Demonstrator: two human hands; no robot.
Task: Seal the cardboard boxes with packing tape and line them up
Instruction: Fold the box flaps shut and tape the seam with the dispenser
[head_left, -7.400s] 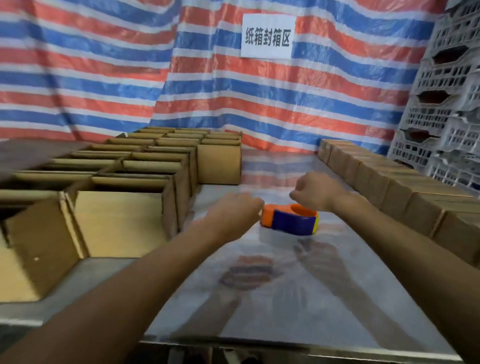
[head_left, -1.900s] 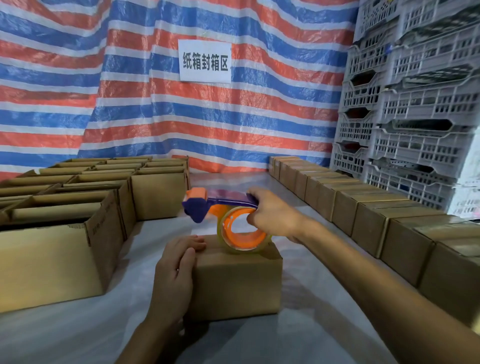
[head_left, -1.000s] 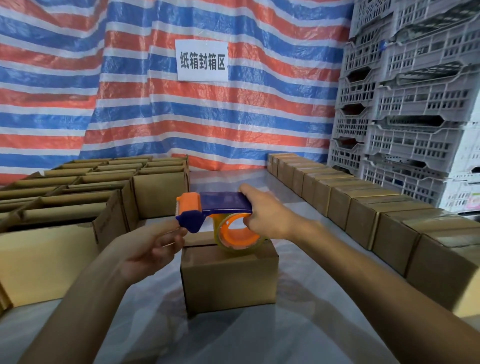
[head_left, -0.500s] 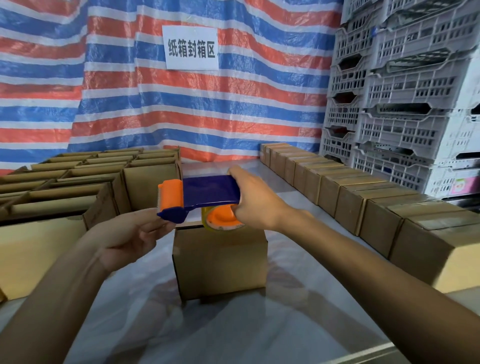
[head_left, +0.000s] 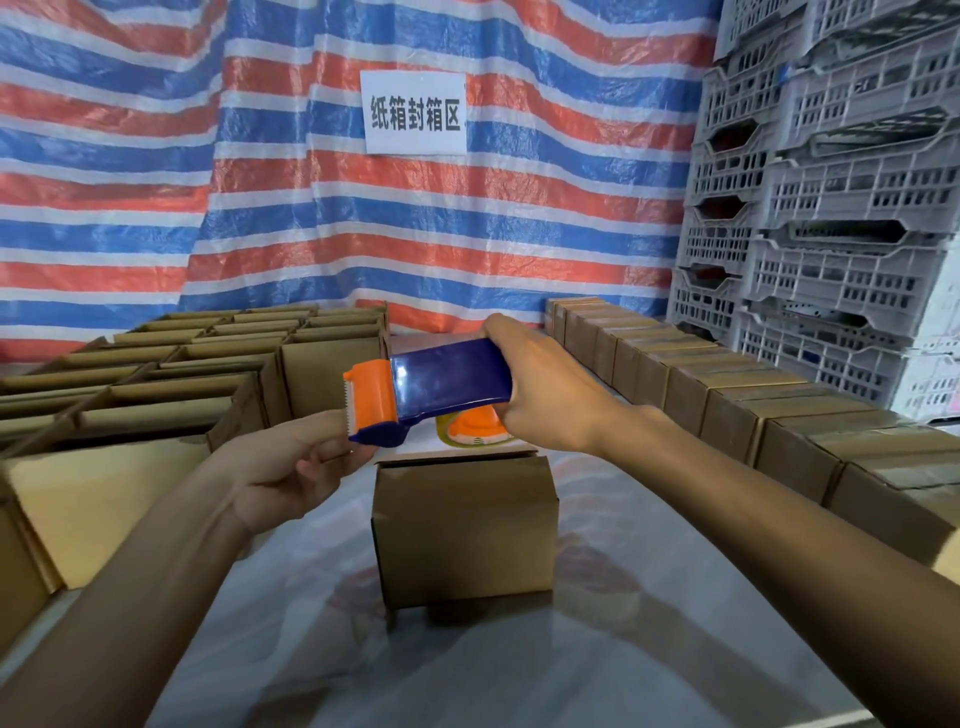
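Note:
A small brown cardboard box (head_left: 465, 525) stands in the middle of the table with its top flaps folded down. Just above it my right hand (head_left: 540, 389) grips a blue and orange tape dispenser (head_left: 426, 392) by its handle end, the orange toothed blade pointing left. Its orange tape roll (head_left: 475, 431) shows underneath. My left hand (head_left: 291, 465) is at the blade end, fingers and thumb pinching at the tape end under the dispenser's front. The tape strip itself is too faint to make out.
Several open boxes (head_left: 171, 384) fill the left side of the table (head_left: 467, 670). A row of sealed boxes (head_left: 727, 384) runs along the right edge. Stacked grey plastic crates (head_left: 841, 208) rise behind them. A striped tarp with a white sign (head_left: 414, 111) hangs at the back.
The dispenser has tilted so its blue top faces me and has risen slightly over the box. My left hand moved from the box's top up to the blade end.

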